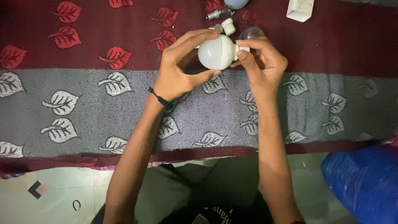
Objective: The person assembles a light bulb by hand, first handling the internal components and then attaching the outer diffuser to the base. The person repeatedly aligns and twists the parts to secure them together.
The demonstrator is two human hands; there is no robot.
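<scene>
The left hand [179, 68] grips the white dome of a bulb [215, 52], fingers arched over its top and thumb pressed under it. The right hand [260, 62] pinches the bulb's white base just to the dome's right, thumb and fingers closed on it. The bulb is held above the cloth [83, 120], over the line where the cloth's maroon band meets its grey band. A black band [161, 100] sits on the left wrist.

Taking the bulb as landmark: just above it lies a small white socket piece [227, 26], close to the left fingertips. Just up and right of it a clear dome [251, 32] peeks out, its lower half hidden by the right fingers. Farther up, another bulb [226, 8] with a metal screw base is cut off by the top edge. Up and well to the right, a white box [299, 9] is also cut by the top edge.

Left of the bulb the cloth lies bare for a long stretch; below it the grey band is bare between the forearms. The cloth's near edge runs well below the bulb, with pale floor [62, 195] beyond. Far down and right, a blue bag [365, 182] is cut off by the frame corner. How the base joins the dome is hidden by the fingers.
</scene>
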